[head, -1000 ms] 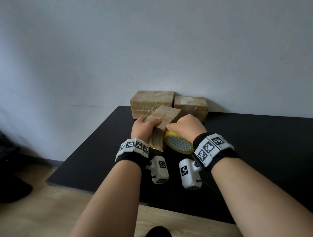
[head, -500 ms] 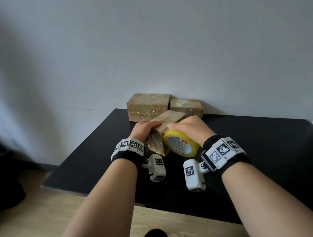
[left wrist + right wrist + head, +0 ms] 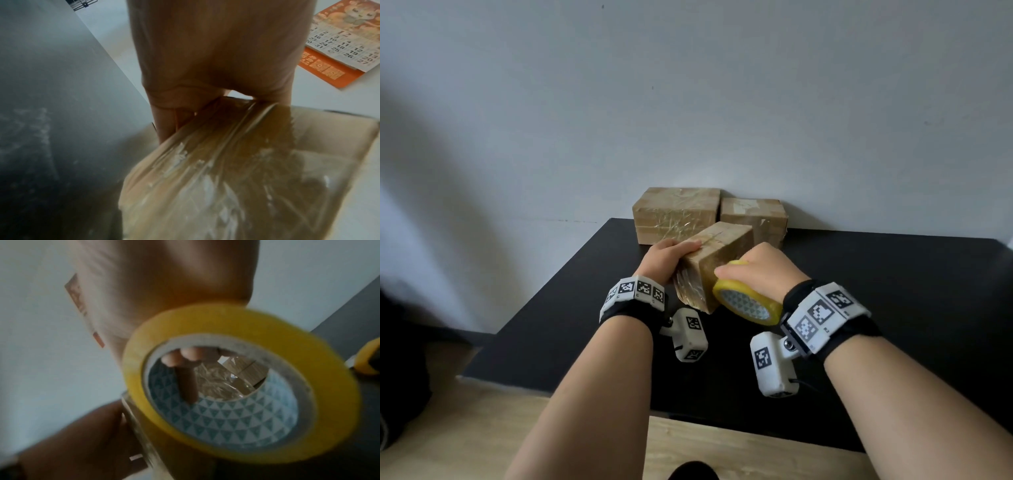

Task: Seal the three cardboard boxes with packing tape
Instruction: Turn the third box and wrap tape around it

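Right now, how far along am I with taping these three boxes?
Two boxes by the wall already carry tape and look done. The third box is in hand: your left hand holds it tilted while your right hand runs the yellow tape roll along its end. Left: finishing that strip and cutting it.

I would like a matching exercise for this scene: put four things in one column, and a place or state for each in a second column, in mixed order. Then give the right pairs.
Things:
1. tape roll
2. front box
3. back left box
4. calendar

Places or states:
A. stands at the wall, beside another box
B. tilted, gripped by the left hand
C. yellow, held by the right hand
D. orange, seen only in the left wrist view

Pairs: 1-C, 2-B, 3-A, 4-D
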### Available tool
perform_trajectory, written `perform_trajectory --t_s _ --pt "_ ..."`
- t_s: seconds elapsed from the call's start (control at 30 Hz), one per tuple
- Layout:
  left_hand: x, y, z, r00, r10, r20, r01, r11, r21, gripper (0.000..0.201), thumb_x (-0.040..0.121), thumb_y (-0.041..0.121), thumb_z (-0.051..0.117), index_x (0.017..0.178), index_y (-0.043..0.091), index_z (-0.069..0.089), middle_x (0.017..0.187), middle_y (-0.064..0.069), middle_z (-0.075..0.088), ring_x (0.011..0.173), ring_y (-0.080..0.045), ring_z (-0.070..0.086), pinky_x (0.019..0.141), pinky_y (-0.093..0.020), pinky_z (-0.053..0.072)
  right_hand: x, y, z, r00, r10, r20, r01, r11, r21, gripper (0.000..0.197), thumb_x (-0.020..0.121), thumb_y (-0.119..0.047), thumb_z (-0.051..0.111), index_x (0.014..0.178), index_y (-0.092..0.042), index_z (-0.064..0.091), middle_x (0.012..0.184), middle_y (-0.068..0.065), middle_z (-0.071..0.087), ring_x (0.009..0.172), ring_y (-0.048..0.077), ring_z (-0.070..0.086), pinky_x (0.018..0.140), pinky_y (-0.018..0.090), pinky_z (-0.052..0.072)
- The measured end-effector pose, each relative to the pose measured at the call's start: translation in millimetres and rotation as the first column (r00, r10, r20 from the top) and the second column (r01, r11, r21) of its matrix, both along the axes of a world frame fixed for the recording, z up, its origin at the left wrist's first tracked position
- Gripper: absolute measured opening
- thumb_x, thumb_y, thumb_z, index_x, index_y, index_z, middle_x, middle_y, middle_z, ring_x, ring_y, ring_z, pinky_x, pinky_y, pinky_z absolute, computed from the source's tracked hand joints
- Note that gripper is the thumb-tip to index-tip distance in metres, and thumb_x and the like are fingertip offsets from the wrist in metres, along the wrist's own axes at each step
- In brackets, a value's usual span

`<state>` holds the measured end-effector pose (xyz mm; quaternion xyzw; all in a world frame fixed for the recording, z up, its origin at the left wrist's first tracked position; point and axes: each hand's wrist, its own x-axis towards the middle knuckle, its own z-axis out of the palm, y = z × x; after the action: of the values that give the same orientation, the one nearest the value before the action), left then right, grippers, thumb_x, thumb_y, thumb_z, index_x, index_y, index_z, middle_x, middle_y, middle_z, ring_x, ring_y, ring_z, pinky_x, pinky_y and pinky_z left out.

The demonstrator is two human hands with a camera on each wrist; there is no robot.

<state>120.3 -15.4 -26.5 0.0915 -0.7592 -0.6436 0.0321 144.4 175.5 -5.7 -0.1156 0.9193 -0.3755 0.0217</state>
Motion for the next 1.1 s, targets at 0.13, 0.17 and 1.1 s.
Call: perform_trajectory --t_s 0.13,0.17,1.1 --pt "-1 -3 1 1.000 -0.006 0.012 0.006 1.000 -0.011 0.036 0.081 0.040 0.072 0.108 0.019 0.061 0.096 -0.005 0.065 0.078 -0.018 0.063 0.075 -0.038 0.056 -3 -9 -7 0.995 -0.104 -0.015 0.105 0.982 0.154 0.040 0.075 -0.052 0.069 0.071 -0.014 0.057 0.073 0.001 0.061 0.072 0.021 0.063 0.057 0.029 0.040" --pt "-1 -4 2 1.000 -0.012 0.012 0.012 1.000 -0.006 0.036 0.081 0.039 0.072 0.110 0.023 0.059 0.099 -0.005 0.064 0.079 -0.019 0.064 0.072 -0.037 0.057 -3 -13 -7 0.993 -0.116 -0.017 0.117 0.979 0.167 0.040 0.075 -0.053 0.068 0.078 -0.014 0.060 0.078 0.001 0.063 0.074 0.021 0.063 0.059 0.029 0.041" --pt "-5 -15 23 0.993 -0.117 -0.017 0.100 0.908 -0.407 0.021 0.071 0.045 0.077 0.090 0.038 0.076 0.095 0.016 0.068 0.097 -0.008 0.059 0.082 -0.023 0.041 5 12 16 0.977 0.172 0.129 -0.165 0.984 -0.060 0.069 0.074 -0.061 0.075 0.091 0.005 0.069 0.087 0.017 0.064 0.088 0.033 0.065 0.081 0.037 0.047"
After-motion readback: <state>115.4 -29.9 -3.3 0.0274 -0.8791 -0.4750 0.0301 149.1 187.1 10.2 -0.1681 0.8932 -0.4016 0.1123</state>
